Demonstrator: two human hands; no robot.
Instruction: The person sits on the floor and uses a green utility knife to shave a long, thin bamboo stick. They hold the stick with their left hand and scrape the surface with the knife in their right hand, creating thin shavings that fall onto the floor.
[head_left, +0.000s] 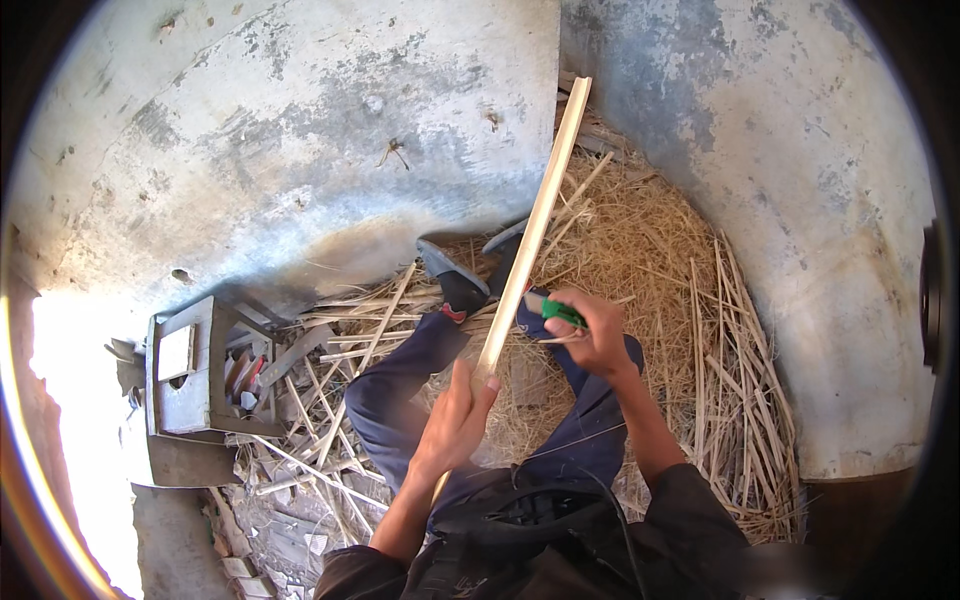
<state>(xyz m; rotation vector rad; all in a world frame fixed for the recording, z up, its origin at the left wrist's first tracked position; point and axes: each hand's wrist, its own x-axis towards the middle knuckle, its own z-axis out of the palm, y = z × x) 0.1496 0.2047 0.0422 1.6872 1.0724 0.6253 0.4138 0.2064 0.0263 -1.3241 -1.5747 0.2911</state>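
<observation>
Peeling walls [330, 120] bordered loose straw [660, 240]. Left grip [458, 415] held a pale strip [545, 205], which extended toward 1 o'clock; right grip [600, 335], at 2 o'clock from the left one, clasped a green-handled tool [563, 312] beside the strip.

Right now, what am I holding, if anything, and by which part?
Your left hand holds a long pale strip by its lower part; your right hand grips a green-handled tool by its handle.

Looking steeply down from the wearer's head; facing forward over the legs [395, 385], toward a wall [300, 130] filling the upper left; catching left hand [455, 415] and right hand [593, 335] from nearby, around the centre; bending outlines toward the rim.
</observation>
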